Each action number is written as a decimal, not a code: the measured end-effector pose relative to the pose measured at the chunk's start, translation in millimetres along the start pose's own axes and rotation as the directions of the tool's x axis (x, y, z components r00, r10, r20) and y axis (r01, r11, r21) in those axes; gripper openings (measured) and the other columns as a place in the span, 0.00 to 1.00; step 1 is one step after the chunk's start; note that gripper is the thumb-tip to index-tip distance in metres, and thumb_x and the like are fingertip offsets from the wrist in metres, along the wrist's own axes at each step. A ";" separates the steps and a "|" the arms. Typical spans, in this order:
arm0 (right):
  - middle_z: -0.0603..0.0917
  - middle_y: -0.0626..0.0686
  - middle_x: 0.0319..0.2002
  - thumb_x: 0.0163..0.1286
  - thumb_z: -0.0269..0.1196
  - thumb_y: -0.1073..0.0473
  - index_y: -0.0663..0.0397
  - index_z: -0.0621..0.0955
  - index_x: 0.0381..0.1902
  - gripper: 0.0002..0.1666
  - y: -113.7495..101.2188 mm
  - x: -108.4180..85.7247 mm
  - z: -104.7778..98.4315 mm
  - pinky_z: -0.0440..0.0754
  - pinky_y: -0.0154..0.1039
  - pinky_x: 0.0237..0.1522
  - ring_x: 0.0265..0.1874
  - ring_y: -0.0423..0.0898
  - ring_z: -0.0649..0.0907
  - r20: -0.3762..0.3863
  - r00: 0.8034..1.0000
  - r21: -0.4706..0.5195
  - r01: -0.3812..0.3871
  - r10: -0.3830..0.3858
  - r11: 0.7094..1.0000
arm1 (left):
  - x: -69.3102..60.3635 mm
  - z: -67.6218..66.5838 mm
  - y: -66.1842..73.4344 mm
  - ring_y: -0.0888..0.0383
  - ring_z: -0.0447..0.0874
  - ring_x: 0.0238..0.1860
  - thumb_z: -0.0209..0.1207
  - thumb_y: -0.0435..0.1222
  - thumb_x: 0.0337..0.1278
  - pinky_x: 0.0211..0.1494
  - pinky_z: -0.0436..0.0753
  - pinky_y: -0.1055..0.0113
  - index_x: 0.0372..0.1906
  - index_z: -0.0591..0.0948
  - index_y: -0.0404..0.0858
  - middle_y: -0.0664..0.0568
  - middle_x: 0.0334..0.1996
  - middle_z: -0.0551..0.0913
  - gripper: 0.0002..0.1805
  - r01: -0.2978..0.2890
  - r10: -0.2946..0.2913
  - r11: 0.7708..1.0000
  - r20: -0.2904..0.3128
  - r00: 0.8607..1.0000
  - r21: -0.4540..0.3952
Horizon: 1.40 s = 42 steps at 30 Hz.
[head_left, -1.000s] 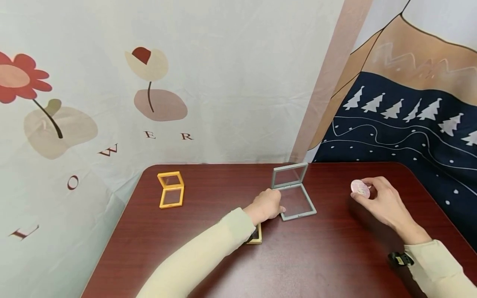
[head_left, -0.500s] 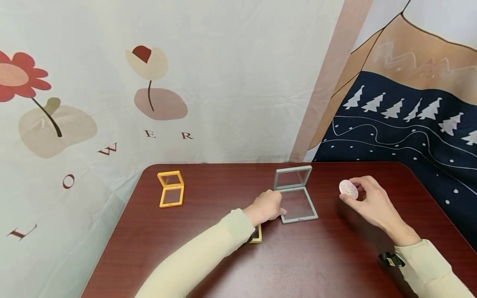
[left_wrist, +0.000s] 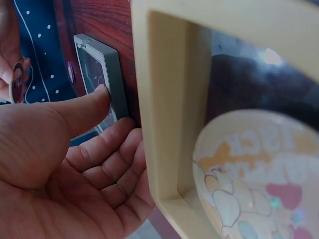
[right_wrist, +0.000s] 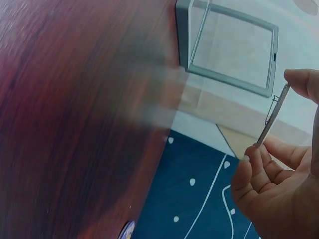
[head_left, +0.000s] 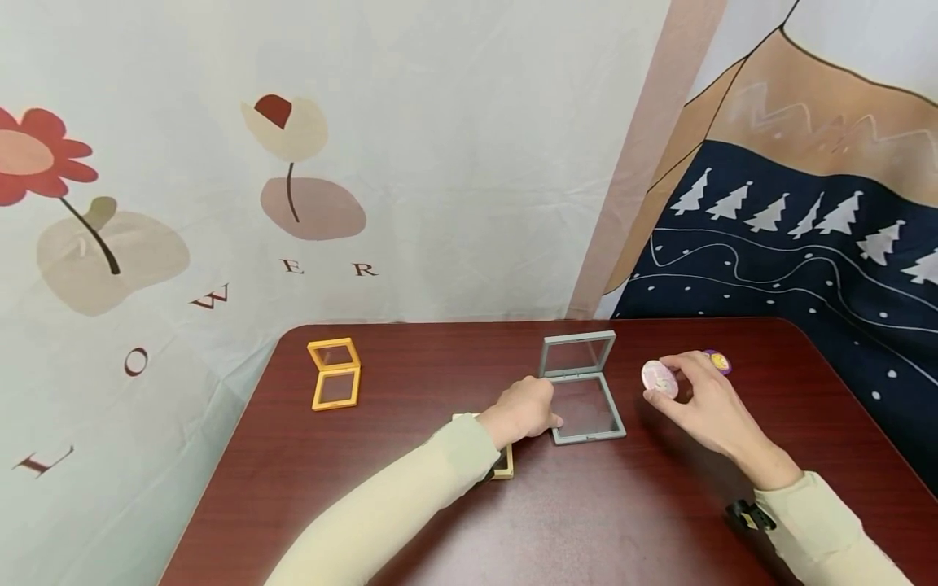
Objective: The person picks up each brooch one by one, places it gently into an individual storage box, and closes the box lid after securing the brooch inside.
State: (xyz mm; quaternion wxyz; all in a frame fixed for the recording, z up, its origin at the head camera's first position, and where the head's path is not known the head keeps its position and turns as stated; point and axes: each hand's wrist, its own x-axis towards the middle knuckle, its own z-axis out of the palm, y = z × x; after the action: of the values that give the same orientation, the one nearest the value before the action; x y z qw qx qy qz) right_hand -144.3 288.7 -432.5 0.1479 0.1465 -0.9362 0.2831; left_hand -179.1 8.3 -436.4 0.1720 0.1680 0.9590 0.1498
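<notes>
A round pink pin badge (head_left: pixel 659 380) is pinched by its rim between the thumb and fingers of my right hand (head_left: pixel 707 407), held above the table right of the grey display frame. Its pin back (right_wrist: pixel 272 112) shows edge-on in the right wrist view. The grey display frame (head_left: pixel 589 439) lies opened like a book, its lid tilted up behind its clear-film base. My left hand (head_left: pixel 519 405) grips the base's left edge, thumb (left_wrist: pixel 94 102) over the border and fingers curled beside it. A cream frame (left_wrist: pixel 169 199) with a round badge (left_wrist: pixel 254 184) inside is partly hidden under my left forearm.
An opened yellow frame (head_left: pixel 337 404) stands at the table's far left. A purple and yellow badge (head_left: pixel 719 361) lies on the table behind my right hand. Printed cloth (head_left: pixel 454 163) hangs along the table's back edge.
My right hand has carried the pink badge leftward toward the grey frame, uncovering the purple and yellow badge. The grey frame has shifted slightly forward, my left hand still on its edge.
</notes>
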 end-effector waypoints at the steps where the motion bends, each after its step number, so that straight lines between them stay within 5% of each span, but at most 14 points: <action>1: 0.80 0.57 0.50 0.61 0.77 0.54 0.61 0.81 0.57 0.30 -1.1 0.2 1.1 0.77 0.36 0.39 0.43 0.49 0.77 -0.001 1.000 0.002 0.014 -0.014 1.000 | -0.5 -0.1 -0.1 0.54 0.83 0.32 0.73 0.47 0.62 0.36 0.81 0.56 0.31 0.83 0.41 0.51 0.30 0.85 0.15 -0.002 0.002 1.000 -0.001 1.000 -0.003; 15: 0.81 0.54 0.48 0.58 0.78 0.55 0.61 0.82 0.54 0.28 -19.5 4.0 16.7 0.78 0.46 0.44 0.45 0.48 0.77 0.024 0.997 -0.016 0.078 -0.078 0.997 | -2.9 -0.4 -1.1 0.55 0.82 0.29 0.74 0.45 0.61 0.33 0.81 0.58 0.28 0.83 0.41 0.55 0.26 0.83 0.15 -0.016 0.017 1.000 0.006 1.000 -0.027; 24: 0.81 0.54 0.51 0.59 0.77 0.55 0.61 0.82 0.56 0.30 -29.9 9.2 31.6 0.81 0.52 0.46 0.48 0.50 0.78 0.111 0.991 0.006 0.073 -0.073 0.997 | -4.4 -0.8 -1.4 0.56 0.82 0.29 0.74 0.45 0.61 0.34 0.81 0.59 0.27 0.82 0.41 0.55 0.24 0.83 0.16 -0.024 0.024 0.999 0.003 1.000 -0.025; 42: 0.81 0.53 0.47 0.57 0.76 0.55 0.63 0.83 0.52 0.28 -42.2 21.9 69.2 0.81 0.49 0.47 0.46 0.49 0.78 0.224 0.966 0.004 0.133 -0.130 0.991 | -4.1 -3.0 -3.8 0.57 0.84 0.31 0.73 0.42 0.63 0.38 0.83 0.61 0.26 0.84 0.41 0.56 0.24 0.84 0.13 -0.057 0.058 0.998 0.017 0.998 -0.021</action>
State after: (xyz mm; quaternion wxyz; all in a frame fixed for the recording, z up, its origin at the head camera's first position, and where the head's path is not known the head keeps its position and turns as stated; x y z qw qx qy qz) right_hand -162.6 211.3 -459.1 0.0607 0.2384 -0.9367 0.2493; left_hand -177.6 2.6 -433.8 0.1776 0.1950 0.9507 0.1630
